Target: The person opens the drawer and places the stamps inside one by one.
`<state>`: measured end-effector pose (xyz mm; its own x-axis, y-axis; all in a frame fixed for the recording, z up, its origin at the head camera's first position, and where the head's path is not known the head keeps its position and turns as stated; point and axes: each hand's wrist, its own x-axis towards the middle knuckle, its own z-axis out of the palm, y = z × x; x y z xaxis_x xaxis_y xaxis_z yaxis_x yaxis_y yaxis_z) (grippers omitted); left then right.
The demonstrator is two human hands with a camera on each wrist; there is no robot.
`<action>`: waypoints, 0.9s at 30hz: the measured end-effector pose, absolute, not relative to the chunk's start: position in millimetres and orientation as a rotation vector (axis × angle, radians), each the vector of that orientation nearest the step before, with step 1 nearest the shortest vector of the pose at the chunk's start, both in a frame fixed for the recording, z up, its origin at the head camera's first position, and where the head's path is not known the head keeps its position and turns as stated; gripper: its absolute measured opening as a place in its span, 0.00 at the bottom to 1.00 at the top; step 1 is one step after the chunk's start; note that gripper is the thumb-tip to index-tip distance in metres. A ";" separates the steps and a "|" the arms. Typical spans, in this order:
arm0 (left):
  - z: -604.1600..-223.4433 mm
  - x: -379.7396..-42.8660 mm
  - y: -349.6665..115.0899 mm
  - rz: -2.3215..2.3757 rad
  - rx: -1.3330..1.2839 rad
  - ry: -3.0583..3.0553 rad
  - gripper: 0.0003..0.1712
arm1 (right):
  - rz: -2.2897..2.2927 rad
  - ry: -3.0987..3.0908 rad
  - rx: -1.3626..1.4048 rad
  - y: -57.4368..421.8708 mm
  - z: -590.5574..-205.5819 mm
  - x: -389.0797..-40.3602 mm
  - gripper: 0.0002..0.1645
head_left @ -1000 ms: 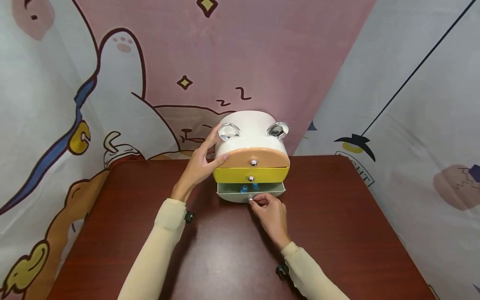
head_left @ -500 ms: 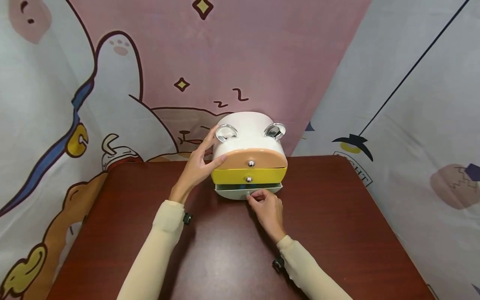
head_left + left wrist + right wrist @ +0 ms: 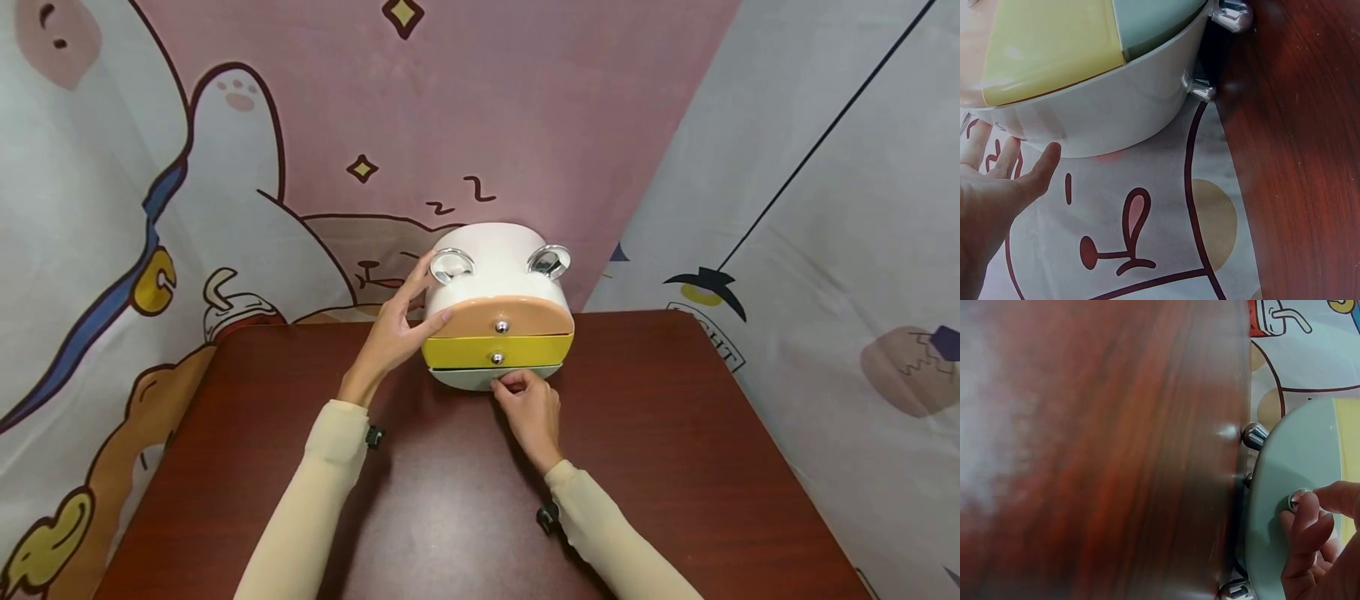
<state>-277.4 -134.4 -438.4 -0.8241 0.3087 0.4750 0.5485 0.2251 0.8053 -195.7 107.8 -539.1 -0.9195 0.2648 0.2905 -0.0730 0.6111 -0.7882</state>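
A small white drawer box [image 3: 498, 250] with two silver ear shapes stands at the back of the table. Its front carries an orange drawer [image 3: 468, 319], a yellow drawer [image 3: 457, 352] and a pale green bottom drawer [image 3: 461, 379]. Only a thin dark gap shows above the green front. My right hand [image 3: 531, 414] pinches the silver knob [image 3: 1298, 499] of the green drawer between thumb and finger. My left hand [image 3: 392, 335] rests against the box's left side, fingers spread and fairly straight, as the left wrist view also shows. The inside of the green drawer is hidden.
Short silver feet [image 3: 1201, 88] hold the box above the dark red-brown table [image 3: 637, 417]. Behind it hangs a cartoon-printed cloth [image 3: 525, 108], close to the box's back. A small black device [image 3: 547, 518] sits at the right wrist.
The green drawer has slid inward until nearly flush, with my right hand moving along on its knob. The blue items seen inside it earlier are now out of sight. My left hand stays put.
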 end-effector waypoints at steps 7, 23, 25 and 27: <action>-439.6 -279.3 -137.4 -1.631 -0.800 -2.297 0.53 | 1.242 -2.451 -0.184 103.8 -539.9 -200.9 0.09; -436.4 -274.2 -137.1 -1.635 -0.809 -2.270 0.52 | 1.271 -2.506 -0.082 109.9 -539.3 -197.5 0.08; -443.7 -276.8 -137.4 -1.628 -0.819 -2.255 0.54 | 1.249 -2.538 -0.005 118.9 -534.4 -192.5 0.07; -446.4 -273.9 -137.5 -1.590 -0.827 -2.255 0.55 | 1.195 -2.564 0.092 131.2 -528.4 -187.0 0.09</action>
